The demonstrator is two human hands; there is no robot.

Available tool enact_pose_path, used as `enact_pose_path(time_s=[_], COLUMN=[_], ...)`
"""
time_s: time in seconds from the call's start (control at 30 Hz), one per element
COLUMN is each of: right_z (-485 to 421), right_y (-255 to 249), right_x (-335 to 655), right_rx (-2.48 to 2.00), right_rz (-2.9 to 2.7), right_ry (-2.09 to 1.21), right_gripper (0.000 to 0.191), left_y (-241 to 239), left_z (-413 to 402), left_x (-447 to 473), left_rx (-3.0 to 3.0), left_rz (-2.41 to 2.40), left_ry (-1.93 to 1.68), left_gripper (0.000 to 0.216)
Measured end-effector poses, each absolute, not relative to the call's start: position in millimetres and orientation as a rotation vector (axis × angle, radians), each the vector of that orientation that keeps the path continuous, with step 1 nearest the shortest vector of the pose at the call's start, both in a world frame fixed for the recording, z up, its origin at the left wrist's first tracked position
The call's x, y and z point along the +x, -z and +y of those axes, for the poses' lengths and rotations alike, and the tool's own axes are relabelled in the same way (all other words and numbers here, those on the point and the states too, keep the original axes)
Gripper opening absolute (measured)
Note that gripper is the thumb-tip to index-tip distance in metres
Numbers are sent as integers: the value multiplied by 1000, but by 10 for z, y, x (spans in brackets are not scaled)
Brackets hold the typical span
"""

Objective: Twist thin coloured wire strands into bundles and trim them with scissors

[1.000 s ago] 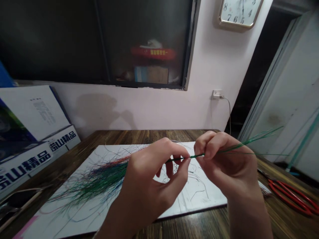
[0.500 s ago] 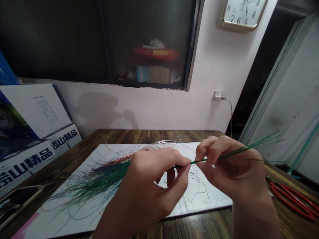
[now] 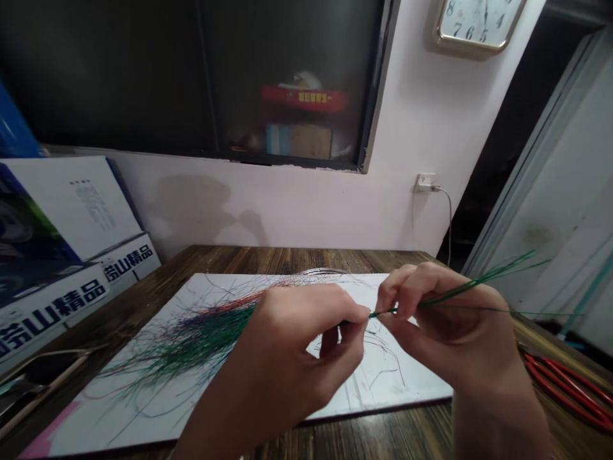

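Between my two hands runs a thin bundle of green wires (image 3: 460,291), its loose ends fanning out past my right hand to the upper right. My left hand (image 3: 306,345) pinches the bundle's twisted part between thumb and forefinger. Just to the right, the fingertips of my right hand (image 3: 445,326) are closed on the same bundle, a short stretch showing between the two pinches. Behind my left hand, a heap of loose green, blue and red wires (image 3: 205,332) lies on a white board (image 3: 158,421). A few dark snippets rest on the board beneath my hands.
Red-handled pliers (image 3: 569,386) lie on the wooden table (image 3: 383,441) at the right. Printed boxes (image 3: 81,294) stand at the left, near a dark object with a pale rim (image 3: 43,383). A wall socket (image 3: 425,183) with a plugged cable is behind.
The view has shifted slightly, so the scene sits a little further right. Both hands keep their pinch on the green wires, with hardly any movement.
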State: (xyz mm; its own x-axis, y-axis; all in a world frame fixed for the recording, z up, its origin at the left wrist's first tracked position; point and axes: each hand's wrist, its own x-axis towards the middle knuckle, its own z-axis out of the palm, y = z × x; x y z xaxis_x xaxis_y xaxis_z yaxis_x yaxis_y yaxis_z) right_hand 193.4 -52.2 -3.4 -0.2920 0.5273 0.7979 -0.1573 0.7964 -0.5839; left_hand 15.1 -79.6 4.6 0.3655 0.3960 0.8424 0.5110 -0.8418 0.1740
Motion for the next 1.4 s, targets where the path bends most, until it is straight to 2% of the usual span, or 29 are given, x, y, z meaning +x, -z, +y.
enact_pose_path(time_s=[0.2, 0.97, 1.27, 1.4], right_z=[-476, -413, -359, -366], right_y=[45, 50, 60, 71], right_x=[1925, 1984, 2000, 2018], right_rx=[-324, -493, -487, -519], right_rz=[-1760, -1684, -1657, -1635], right_ry=[-704, -1009, -1069, -1054], right_gripper=[25, 14, 16, 14], left_y=[-58, -14, 3, 0], left_z=[-800, -709, -690, -645], left_x=[156, 241, 280, 276], left_rx=[-2512, -2507, -2445, -2513], left_rz=[-942, -974, -965, -945], left_ry=[1362, 1153, 1124, 1221], left_gripper=[14, 14, 16, 14])
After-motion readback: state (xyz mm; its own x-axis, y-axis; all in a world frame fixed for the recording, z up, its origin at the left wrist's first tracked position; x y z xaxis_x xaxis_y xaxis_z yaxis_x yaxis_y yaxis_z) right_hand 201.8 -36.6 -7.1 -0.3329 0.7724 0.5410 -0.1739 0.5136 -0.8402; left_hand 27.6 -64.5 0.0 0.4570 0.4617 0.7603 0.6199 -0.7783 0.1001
